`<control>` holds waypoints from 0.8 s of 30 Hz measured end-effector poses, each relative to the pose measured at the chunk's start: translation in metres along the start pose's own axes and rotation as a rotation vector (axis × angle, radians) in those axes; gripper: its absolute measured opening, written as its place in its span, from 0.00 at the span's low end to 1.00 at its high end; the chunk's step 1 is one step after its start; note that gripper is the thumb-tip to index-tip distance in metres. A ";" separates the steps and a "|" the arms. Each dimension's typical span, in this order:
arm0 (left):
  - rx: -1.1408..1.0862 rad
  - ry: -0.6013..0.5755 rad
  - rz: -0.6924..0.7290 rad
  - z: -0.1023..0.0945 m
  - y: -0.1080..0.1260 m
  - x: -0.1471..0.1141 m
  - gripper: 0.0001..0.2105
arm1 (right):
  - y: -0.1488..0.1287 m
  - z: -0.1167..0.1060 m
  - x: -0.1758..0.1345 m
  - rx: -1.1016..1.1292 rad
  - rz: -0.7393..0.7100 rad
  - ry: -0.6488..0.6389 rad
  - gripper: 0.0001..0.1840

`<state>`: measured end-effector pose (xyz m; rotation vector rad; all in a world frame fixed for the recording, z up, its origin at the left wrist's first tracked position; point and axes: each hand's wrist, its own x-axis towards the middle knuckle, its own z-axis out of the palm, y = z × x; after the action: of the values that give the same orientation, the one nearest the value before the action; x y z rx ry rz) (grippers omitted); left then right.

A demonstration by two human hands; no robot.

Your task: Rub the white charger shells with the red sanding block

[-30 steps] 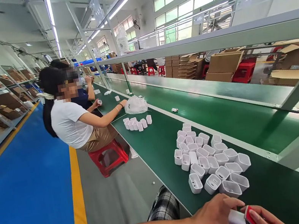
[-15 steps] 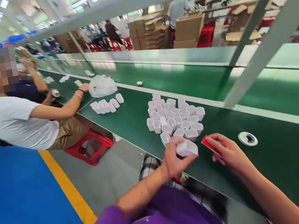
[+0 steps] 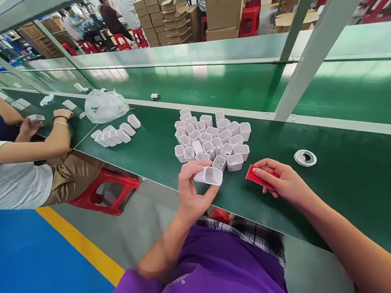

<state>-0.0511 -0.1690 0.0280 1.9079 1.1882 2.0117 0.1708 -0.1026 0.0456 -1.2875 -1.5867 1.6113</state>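
Between the fingers and thumb of my left hand (image 3: 192, 195) is a white plastic housing (image 3: 213, 176), a small hollow box tilted with its open end toward the right. My right hand (image 3: 280, 177) pinches a flat red card (image 3: 259, 176), held a short way to the right of the housing and apart from it. Just beyond my left hand, a cluster of similar white housings (image 3: 212, 133) stands on the green work surface (image 3: 266, 139), many with open ends up. A white roll of tape or ring-shaped reel (image 3: 305, 158) lies to the right of my right hand.
Farther left lie a row of white housings (image 3: 112, 135) and a clear plastic bag (image 3: 105, 105). A co-worker in a white shirt (image 3: 3, 173) sits at the left on a red stool (image 3: 107, 190). A slanted metal post (image 3: 313, 40) rises at the right, behind the work surface.
My view has shifted, so the bench appears farther left and higher. Both hands keep hold of the housing and the red card. The co-worker's hand is now away from the plastic bag.
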 end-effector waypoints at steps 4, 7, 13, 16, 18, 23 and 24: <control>-0.069 0.015 -0.037 -0.001 -0.002 0.006 0.24 | 0.002 -0.005 0.004 -0.028 0.016 0.038 0.33; -0.164 0.037 -0.200 -0.001 -0.002 0.009 0.23 | 0.002 -0.009 0.006 -0.058 0.031 0.066 0.34; -0.250 0.131 -0.561 -0.008 -0.011 0.012 0.25 | 0.002 -0.013 0.009 -0.105 0.065 0.058 0.35; -0.235 0.142 -0.597 -0.014 -0.019 0.012 0.25 | 0.004 -0.014 0.011 -0.128 0.079 0.056 0.36; -0.168 0.135 -0.582 -0.021 -0.026 0.014 0.26 | 0.007 -0.015 0.013 -0.152 0.086 0.057 0.35; 0.442 0.062 -0.520 -0.062 -0.063 0.034 0.20 | 0.009 -0.014 0.014 -0.201 0.082 0.064 0.32; 0.568 0.046 -0.524 -0.074 -0.073 0.043 0.19 | 0.009 -0.013 0.013 -0.208 0.073 0.077 0.32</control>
<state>-0.1555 -0.1272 0.0259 1.4868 2.1729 1.5458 0.1791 -0.0864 0.0360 -1.5117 -1.7127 1.4504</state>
